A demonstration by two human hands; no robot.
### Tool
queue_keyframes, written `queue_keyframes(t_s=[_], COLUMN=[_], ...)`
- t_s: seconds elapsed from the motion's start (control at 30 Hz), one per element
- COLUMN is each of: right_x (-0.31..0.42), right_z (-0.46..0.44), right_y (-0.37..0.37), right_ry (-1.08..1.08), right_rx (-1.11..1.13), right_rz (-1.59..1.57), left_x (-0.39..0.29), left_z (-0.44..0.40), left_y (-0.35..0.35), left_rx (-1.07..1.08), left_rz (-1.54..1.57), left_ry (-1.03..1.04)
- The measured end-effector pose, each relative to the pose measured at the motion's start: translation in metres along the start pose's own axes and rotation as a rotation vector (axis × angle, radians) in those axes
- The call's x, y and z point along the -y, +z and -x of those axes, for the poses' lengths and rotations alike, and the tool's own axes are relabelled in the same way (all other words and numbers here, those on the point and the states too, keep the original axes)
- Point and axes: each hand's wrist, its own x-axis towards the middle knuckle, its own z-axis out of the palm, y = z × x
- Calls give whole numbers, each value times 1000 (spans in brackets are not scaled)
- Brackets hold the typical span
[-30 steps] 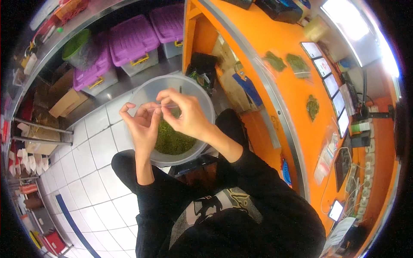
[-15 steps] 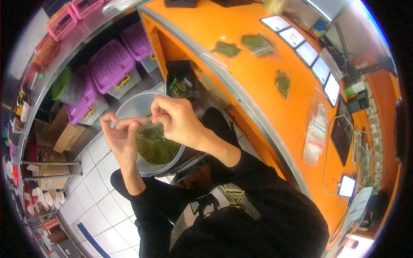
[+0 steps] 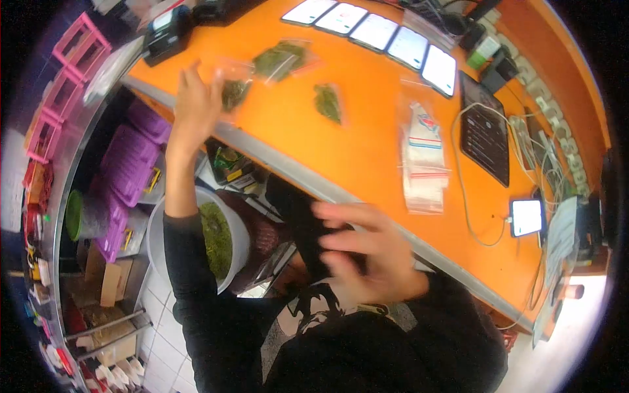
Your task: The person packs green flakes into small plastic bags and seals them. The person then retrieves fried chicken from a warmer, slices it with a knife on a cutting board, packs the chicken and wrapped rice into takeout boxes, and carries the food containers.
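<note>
Left fingers (image 3: pixel 189 84) now beside filled bag (image 3: pixel 234 95)

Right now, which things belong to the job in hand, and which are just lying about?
Seemingly in use:
Small clear plastic bags with green contents, one near the left hand
Round translucent plastic tub holding green bits

Probably just lying about:
Five rectangular lit phones
Purple-lidded plastic boxes

Black top (image 3: pixel 419 347), sleeves (image 3: pixel 190 262) same black, left one ending mid-forearm. Front print (image 3: pixel 321 313): grey and pale areas, black shapes, detail unclear. Legwear (image 3: pixel 288 200) dark. Left hand (image 3: pixel 196 108), right hand (image 3: pixel 373 252) bare.
</note>
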Motion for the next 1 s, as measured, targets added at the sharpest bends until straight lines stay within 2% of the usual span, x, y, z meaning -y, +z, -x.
queue_keyframes(t_s=[0.03, 0.1, 0.17, 0.23, 0.27, 0.33, 0.37, 0.4, 0.43, 0.5, 0.57, 0.63, 0.7, 0.83, 1.0], right_x=[9, 16, 11, 15, 15, 13, 9, 4, -1, -12, -19, -21, -24, -29, -35], right_z=[3, 15, 23, 28, 27, 23, 18, 11, 5, -3, -7, -10, -11, -11, -13], right_y=[-17, -58, -100, -128, -135, -145, -148, -152, -155, -158, -158, -157, -158, -158, -161], right_ry=[-5, 66, 181, 394, 396, 278, 278, 217, 155, 154, 157, 308, 303, 276, 244], right_rx=[-109, -225, -201, -15, -12, 248, 247, 338, 429, 468, 515, 530, 530, 489, 476], right_rz=[142, 555, 807, 929, 933, 1028, 1033, 1010, 985, 942, 890, 818, 808, 836, 828], left_x=[-8, -29, -36, -39, -38, -38, -40, -41, -56, -100, -128, -162, -191, -209, -209], left_z=[3, 18, 15, 3, -8, -23, -26, -28, -26, -10, 5, 39, 67, 92, 88], left_y=[9, 22, 32, 45, 54, 72, 85, 96, 90, 60, 47, 44, 55, 73, 68], left_rx=[7, 321, 353, 368, 382, 397, 218, 37, 33, -194, 33, 262, 362, 445, 485], left_rz=[16, -224, -158, -93, 22, 140, 212, 283, 287, 171, 653, 590, 538, 487, 619], left_ry=[11, -271, -230, -201, -121, -40, -63, -85, -81, 180, 337, 437, 577, 570, 478])
